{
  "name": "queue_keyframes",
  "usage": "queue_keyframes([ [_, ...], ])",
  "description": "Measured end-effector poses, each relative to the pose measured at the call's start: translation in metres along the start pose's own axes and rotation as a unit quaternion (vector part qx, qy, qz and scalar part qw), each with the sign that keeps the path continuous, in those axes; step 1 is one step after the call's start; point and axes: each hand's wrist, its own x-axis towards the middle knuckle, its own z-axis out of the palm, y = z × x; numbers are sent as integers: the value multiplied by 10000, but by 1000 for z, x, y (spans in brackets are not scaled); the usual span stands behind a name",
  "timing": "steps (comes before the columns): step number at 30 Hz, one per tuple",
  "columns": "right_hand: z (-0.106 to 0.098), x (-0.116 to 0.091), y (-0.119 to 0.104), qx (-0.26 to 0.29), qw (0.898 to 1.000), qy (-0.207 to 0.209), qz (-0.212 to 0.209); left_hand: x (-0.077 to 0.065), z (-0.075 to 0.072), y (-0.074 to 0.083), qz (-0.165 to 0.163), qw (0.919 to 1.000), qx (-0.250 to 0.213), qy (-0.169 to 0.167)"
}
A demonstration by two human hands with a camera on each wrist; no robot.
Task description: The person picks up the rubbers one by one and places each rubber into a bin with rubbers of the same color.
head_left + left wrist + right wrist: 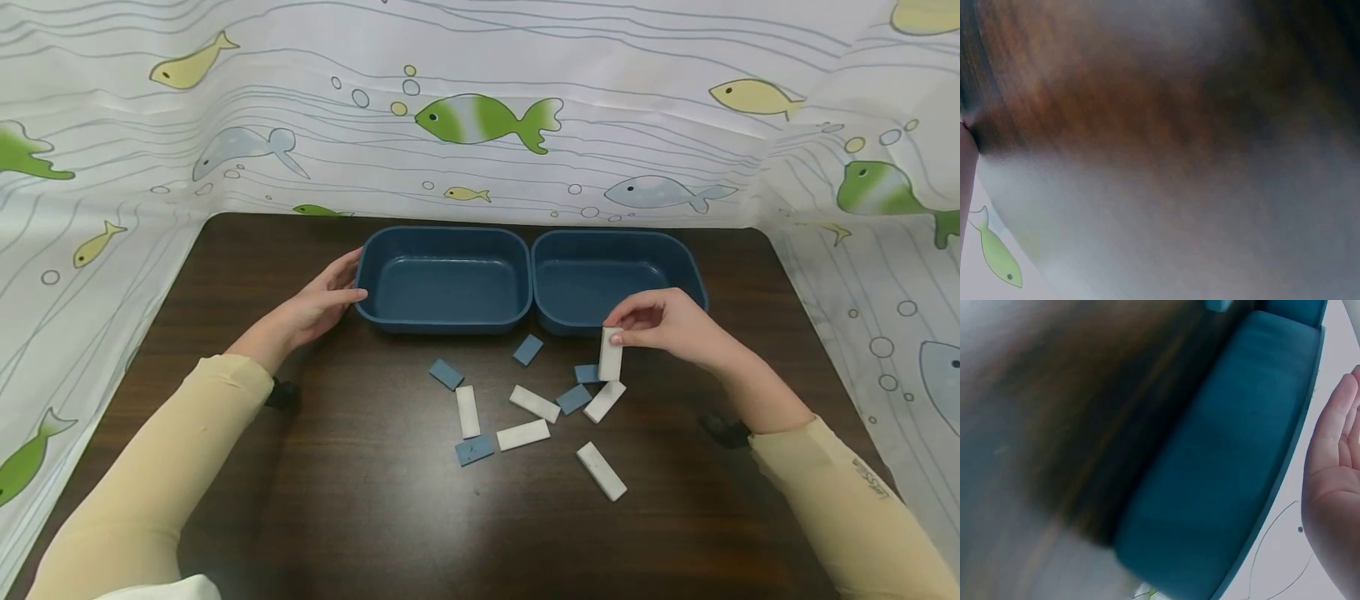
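Observation:
My right hand [663, 325] pinches a white rectangular block [611, 354] between thumb and fingers, held upright just in front of the right blue bin [551, 321]. In the right wrist view part of that hand [1335, 487] shows at the edge beside the bin's outer wall [1229, 444]; the block is out of that view. My left hand [322, 300] holds the left blue bin [442, 323] at its left side, thumb over the rim and fingers along the outer wall, partly hidden. Several white blocks [535, 403] and blue blocks [574, 399] lie scattered before the bins.
Both bins stand side by side at the back of the dark wooden table [360, 500]. A white curtain [322, 142] printed with fish hangs behind and along both sides. One white block [602, 472] lies nearest the front; a blue block [528, 350] lies close to the bins.

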Motion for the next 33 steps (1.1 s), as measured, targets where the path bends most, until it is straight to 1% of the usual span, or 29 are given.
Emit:
queue_keyframes([
  [5,5,18,-10,47,9999,76,-102,0,0,0,20,10000,23,-2],
  [15,14,56,-34,12,9997,35,-238,-2,1,1,38,9999,119,-51],
  [19,17,71,-46,136,9992,-10,-370,-2,1,1,33,9999,125,-46],
  [26,29,97,-59,394,9982,52,-450,-1,-1,-1,46,9999,84,-37],
  [33,41,120,-69,490,9972,-142,-546,-1,0,-1,73,9999,91,-61],
])
